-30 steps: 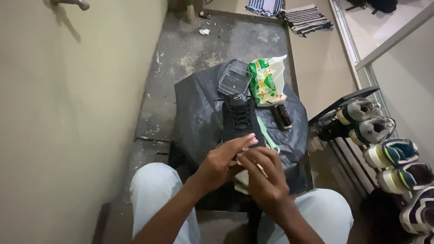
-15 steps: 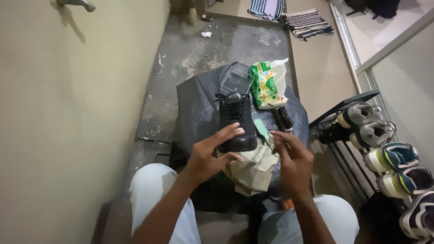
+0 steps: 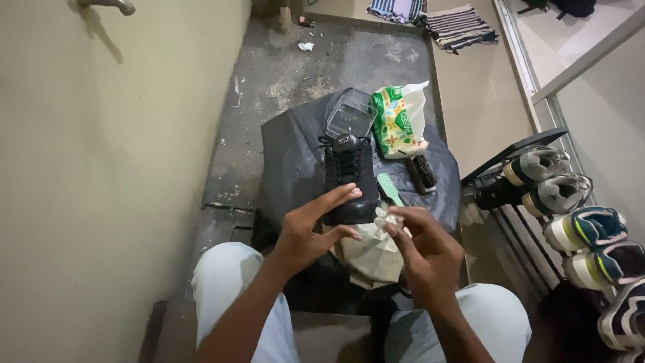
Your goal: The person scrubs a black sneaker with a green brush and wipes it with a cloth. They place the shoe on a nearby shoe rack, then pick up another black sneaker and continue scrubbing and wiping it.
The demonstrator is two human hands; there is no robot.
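Black shoe (image 3: pixel 349 178) resting on dark plastic sheet (image 3: pixel 289 154) on the floor, toe under open left hand (image 3: pixel 312 228). Right hand (image 3: pixel 420 245) pinching pale cloth (image 3: pixel 373 252). Likely risk: cloth slipping from that light fingertip pinch.

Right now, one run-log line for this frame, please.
left hand: open, fingers beside black shoe | right hand: pinching pale cloth | nearby: brush, green packet, shoe rack
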